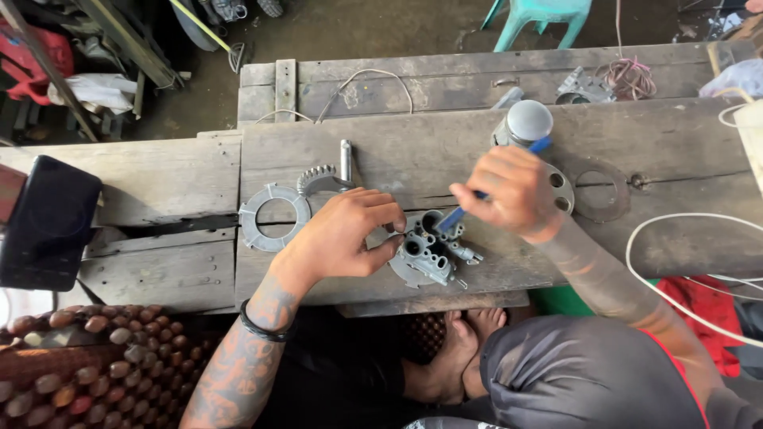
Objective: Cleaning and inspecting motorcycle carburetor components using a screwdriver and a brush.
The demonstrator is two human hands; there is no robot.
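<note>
- Grey metal carburetor body point(430, 253) sits at the wooden bench's point(675, 143) near edge
- Left hand point(346, 234) pinches its side, thumb and fingers closed on it
- Right hand point(513, 191) grips a blue-handled tool point(455, 216); tip down in the body's bore
- Ring gasket point(274, 216) left; toothed lever point(322, 179) behind; grey cylinder point(526, 123) beyond the right hand

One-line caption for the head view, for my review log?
Left hand steadies a grey carburetor body on a worn wooden workbench while the right hand works a blue-handled tool into it.
</note>
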